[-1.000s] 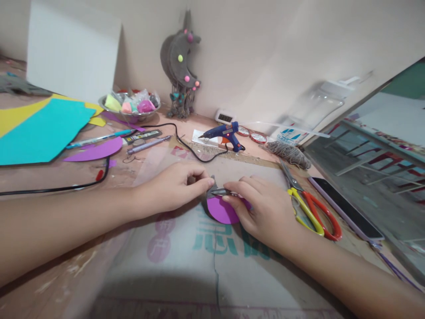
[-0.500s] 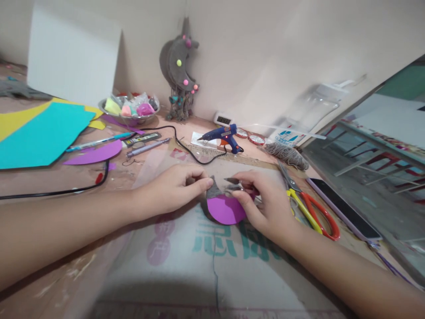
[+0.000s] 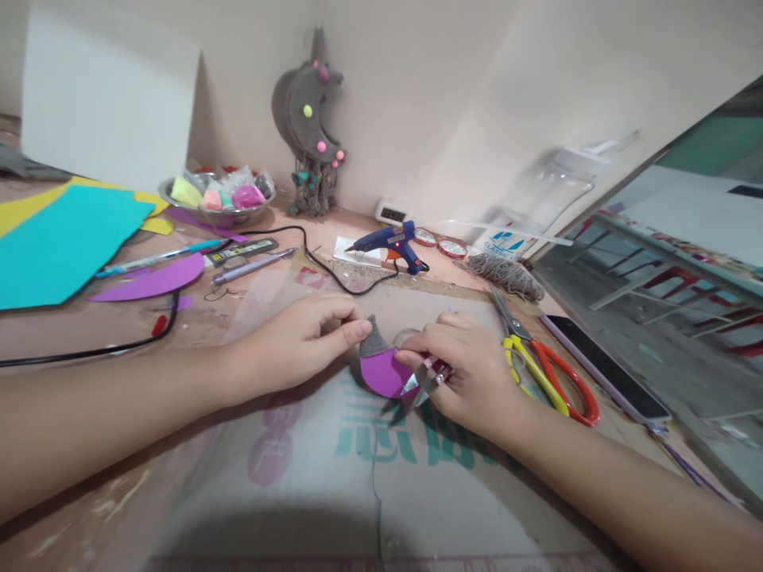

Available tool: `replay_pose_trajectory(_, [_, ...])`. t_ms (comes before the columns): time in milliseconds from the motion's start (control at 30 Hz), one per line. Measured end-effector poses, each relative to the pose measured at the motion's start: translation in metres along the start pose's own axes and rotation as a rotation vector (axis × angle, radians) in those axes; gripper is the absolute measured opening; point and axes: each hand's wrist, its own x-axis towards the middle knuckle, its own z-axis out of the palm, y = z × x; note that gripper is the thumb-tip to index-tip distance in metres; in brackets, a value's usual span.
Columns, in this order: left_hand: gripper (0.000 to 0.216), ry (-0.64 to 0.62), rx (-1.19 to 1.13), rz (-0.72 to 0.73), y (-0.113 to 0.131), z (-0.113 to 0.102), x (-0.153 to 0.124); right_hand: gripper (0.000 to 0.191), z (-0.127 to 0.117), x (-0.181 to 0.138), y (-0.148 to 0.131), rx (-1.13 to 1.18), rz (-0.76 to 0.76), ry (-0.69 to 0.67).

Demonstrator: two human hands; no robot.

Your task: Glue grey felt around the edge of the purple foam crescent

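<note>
Cardboard sheet [image 3: 334, 477]: large teal characters, unreadable.

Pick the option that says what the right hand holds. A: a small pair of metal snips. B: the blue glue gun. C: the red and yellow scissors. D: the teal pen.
A: the right hand holds small metal snips with their blades over the purple piece, while the glue gun, the red and yellow scissors and the teal pen lie untouched on the table.
</note>
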Motion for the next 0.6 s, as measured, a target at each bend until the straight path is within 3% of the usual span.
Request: replay_pose_trajectory(600, [0.027,-0.115,-0.022,-0.112,0.0017,0.0012,0.0019,0.019,0.0010,0.0004,-0.0043,-0.065,-0.068,0.028])
